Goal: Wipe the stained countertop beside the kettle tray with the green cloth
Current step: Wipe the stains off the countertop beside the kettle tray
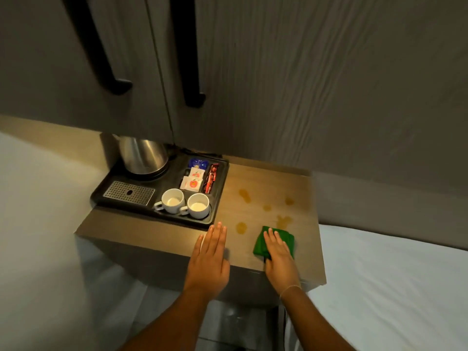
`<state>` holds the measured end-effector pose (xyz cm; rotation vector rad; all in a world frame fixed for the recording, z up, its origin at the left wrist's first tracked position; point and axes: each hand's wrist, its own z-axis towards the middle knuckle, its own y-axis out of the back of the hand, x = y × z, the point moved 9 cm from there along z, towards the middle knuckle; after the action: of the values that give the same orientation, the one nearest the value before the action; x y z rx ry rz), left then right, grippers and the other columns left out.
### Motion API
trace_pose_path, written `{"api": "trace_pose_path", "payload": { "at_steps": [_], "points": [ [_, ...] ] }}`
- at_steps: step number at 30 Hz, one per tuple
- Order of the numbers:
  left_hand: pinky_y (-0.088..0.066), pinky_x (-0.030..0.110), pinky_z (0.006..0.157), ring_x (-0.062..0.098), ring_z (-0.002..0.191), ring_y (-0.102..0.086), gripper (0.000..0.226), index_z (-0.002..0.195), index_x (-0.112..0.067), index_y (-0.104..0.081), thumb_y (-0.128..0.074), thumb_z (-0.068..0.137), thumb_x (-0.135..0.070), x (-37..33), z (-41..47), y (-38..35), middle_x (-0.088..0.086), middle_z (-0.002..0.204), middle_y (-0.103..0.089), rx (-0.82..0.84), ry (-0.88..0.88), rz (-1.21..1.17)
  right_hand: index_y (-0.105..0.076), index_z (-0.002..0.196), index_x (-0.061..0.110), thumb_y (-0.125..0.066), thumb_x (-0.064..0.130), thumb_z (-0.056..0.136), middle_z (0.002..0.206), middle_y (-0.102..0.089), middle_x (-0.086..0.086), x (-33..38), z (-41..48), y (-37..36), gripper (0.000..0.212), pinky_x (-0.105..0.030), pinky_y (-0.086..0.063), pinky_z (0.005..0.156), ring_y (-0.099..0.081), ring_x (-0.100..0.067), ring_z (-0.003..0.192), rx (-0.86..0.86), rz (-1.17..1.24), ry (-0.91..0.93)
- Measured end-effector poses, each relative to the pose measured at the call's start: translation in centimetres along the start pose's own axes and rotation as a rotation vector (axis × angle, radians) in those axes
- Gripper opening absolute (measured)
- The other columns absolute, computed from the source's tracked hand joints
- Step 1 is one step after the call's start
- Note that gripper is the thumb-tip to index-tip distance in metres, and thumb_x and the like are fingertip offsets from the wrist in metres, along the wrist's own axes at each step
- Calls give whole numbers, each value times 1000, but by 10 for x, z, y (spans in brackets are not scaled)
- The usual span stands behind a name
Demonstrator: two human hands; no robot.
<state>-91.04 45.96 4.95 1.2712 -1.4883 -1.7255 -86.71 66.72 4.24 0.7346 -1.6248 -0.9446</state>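
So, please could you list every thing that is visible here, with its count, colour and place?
countertop: one, brown wood, centre
stains: about six, amber, right of tray
green cloth: one, folded, under right hand
kettle tray: one, black, left on countertop
kettle: one, steel, back of tray
cups: two, white, front of tray
sachets: several, white, blue, red, tray compartments
cabinet doors: two, grey, above
left hand: flat, countertop edge
right hand: flat on cloth
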Motion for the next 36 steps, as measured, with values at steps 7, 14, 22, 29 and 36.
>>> {"api": "trace_pose_path", "payload": {
  "at_steps": [7, 14, 22, 29, 36],
  "points": [
    [8, 39, 135, 13, 167, 20, 77, 172, -24, 13, -8, 108, -62, 13, 32, -45, -4, 183, 14, 76, -6, -38, -19, 167, 31, -61, 1, 97, 178, -11, 4, -70, -23, 23, 87, -47, -15, 135, -13, -24, 166, -45, -40, -123],
    [4, 43, 136, 15, 169, 17, 94, 174, -19, 11, -10, 104, -78, 33, 24, -56, 0, 184, 13, 93, -27, -57, -28, 168, 19, -54, -1, 99, 178, -17, -1, 16, 78, 18, 76, -42, -5, 137, -8, -24, 167, -44, 68, -45],
    [-2, 48, 134, 24, 170, 14, 135, 173, -12, 13, -38, 86, -102, 32, 15, -54, 9, 184, 16, 107, -218, -35, -24, 167, 33, -53, 3, 91, 177, -15, 14, -12, -35, -11, 87, -45, -15, 135, -8, -7, 166, 84, -5, 172],
    [7, 46, 138, 25, 166, 29, 145, 166, -10, 31, -48, 82, -98, 36, 15, -52, 10, 178, 32, 159, -69, 49, -29, 167, 24, -54, -1, 99, 179, -15, 3, 22, 73, 15, 77, -49, -8, 136, -5, -21, 167, -27, 51, -71],
    [1, 49, 137, 33, 167, 22, 149, 167, -7, 26, -71, 83, -83, 59, -5, -53, 16, 178, 27, 132, -28, 137, -27, 168, 31, -51, 4, 88, 178, -11, 13, 67, -42, -56, 88, -39, -4, 134, 1, -4, 166, 199, -7, 402]
  ]
}}
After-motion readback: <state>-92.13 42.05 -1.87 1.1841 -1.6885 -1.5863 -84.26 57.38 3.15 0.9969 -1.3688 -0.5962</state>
